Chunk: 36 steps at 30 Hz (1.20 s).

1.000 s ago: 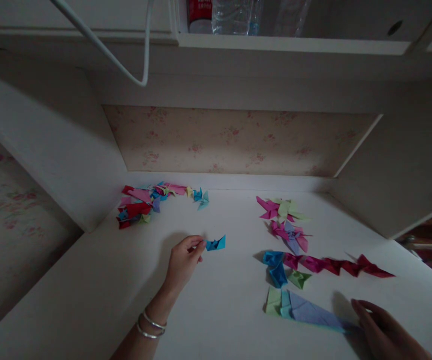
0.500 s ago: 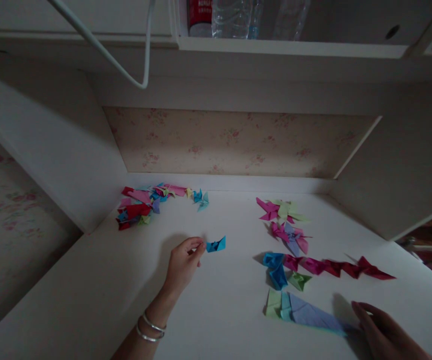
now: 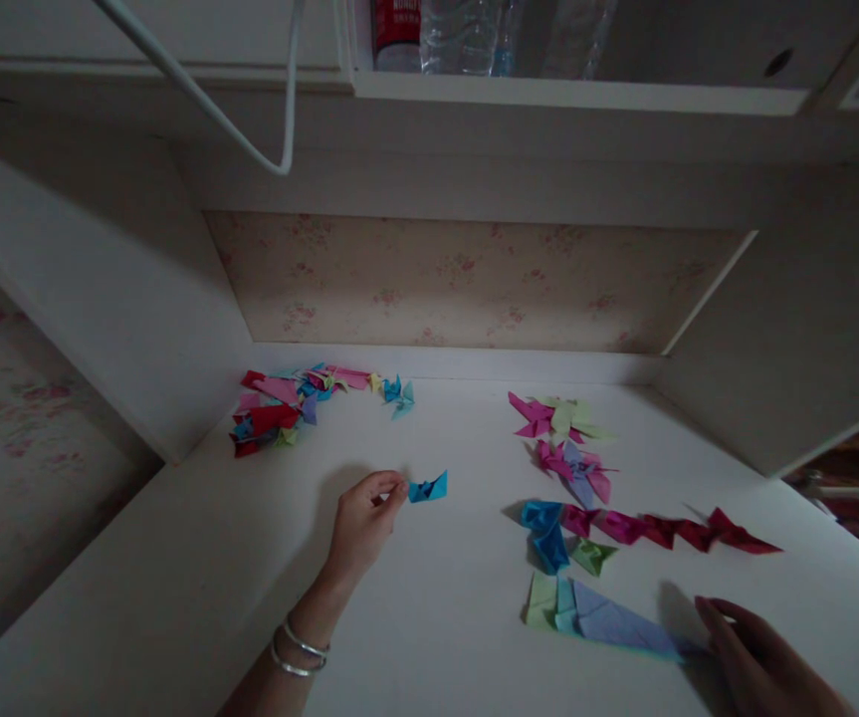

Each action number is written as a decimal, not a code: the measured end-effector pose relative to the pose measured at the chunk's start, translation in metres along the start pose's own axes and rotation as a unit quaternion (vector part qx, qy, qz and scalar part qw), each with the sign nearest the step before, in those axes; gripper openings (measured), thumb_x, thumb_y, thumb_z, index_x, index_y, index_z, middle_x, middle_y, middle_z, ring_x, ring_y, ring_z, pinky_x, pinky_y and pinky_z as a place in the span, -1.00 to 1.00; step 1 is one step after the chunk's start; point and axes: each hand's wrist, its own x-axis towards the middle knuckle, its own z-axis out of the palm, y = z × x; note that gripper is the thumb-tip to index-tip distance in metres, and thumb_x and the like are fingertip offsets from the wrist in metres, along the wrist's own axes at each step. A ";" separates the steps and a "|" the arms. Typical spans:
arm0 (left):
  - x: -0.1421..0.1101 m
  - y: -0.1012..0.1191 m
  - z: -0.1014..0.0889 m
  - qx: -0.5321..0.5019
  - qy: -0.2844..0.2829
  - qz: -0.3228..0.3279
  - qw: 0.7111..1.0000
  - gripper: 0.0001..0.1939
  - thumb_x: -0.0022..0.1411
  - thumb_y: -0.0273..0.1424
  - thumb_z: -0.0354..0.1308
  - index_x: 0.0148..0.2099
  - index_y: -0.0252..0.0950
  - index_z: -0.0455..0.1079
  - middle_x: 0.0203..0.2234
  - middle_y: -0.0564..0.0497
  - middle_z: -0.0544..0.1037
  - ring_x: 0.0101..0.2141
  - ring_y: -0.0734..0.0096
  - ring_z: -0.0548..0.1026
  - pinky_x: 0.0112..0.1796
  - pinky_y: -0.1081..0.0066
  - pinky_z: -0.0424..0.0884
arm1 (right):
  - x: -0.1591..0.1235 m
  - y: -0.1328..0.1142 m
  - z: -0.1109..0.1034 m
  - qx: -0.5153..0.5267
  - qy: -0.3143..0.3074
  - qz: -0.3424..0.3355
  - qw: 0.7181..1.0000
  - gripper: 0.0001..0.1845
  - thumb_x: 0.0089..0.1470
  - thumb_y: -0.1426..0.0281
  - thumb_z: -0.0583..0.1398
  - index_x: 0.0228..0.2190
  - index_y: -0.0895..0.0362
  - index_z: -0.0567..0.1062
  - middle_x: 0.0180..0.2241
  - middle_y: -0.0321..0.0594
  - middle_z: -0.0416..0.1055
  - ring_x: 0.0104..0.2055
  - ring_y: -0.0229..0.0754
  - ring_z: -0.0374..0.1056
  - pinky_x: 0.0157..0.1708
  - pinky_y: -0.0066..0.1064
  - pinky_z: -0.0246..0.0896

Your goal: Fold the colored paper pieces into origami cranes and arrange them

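Observation:
My left hand [image 3: 363, 520], with bracelets on the wrist, pinches the left end of a small blue folded paper piece [image 3: 429, 488] that rests on the white desk [image 3: 436, 617]. At the bottom right, my right hand [image 3: 753, 657] lies with its fingertips on the tip of a long flat strip of joined green, blue and lilac folded papers [image 3: 600, 619]; its fingers are stretched out along the desk.
A pile of folded papers [image 3: 280, 408] lies at the back left. Pink and green pieces [image 3: 559, 418] and a pink-lilac cluster [image 3: 578, 470] sit at the right, with a blue-to-red paper chain [image 3: 645, 528] in front. Cabinet walls flank the desk; bottles [image 3: 466, 35] stand on a shelf above.

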 end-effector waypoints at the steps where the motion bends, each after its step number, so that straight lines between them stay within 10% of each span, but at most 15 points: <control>1: 0.000 -0.001 0.001 0.001 -0.001 0.003 1.000 -0.62 0.11 -0.13 0.16 -0.21 -0.37 0.44 -0.34 -0.10 0.58 -0.68 0.60 0.32 -0.67 0.56 0.21 | -0.001 -0.003 -0.002 0.004 -0.013 0.012 1.000 -0.45 -0.08 -0.10 -0.01 -0.20 -0.06 0.46 -0.19 -0.17 0.52 -0.28 0.10 0.47 -0.37 -0.18 0.30; 8: -0.018 0.001 0.030 -0.022 -0.055 0.005 0.998 -0.67 0.14 -0.16 0.14 -0.23 -0.36 0.43 -0.39 -0.04 0.56 -0.64 0.55 0.39 -0.61 0.54 0.29 | -0.004 -0.016 -0.007 0.012 -0.053 0.071 0.996 -0.33 -0.12 -0.17 -0.06 -0.14 -0.04 0.43 -0.19 -0.19 0.53 -0.16 0.13 0.43 -0.20 -0.18 0.23; 25: -0.080 0.055 0.179 0.029 -0.247 0.091 0.964 -0.82 0.10 -0.41 0.12 -0.31 -0.27 0.55 -0.42 0.02 0.61 -0.39 0.43 0.52 -0.33 0.51 0.36 | -0.008 -0.023 -0.014 0.035 -0.059 0.049 0.996 -0.41 -0.07 -0.12 -0.03 -0.20 -0.02 0.46 -0.28 -0.23 0.54 -0.18 0.08 0.43 -0.25 -0.25 0.19; 36: -0.073 0.050 0.238 0.023 -0.240 -0.023 0.970 -0.74 0.07 -0.34 0.07 -0.28 -0.31 0.55 -0.45 -0.03 0.62 -0.65 0.47 0.46 -0.56 0.50 0.36 | -0.010 -0.022 -0.013 0.074 -0.035 0.043 0.996 -0.44 -0.08 -0.11 -0.01 -0.24 -0.01 0.46 -0.34 -0.24 0.53 -0.20 0.04 0.43 -0.26 -0.29 0.17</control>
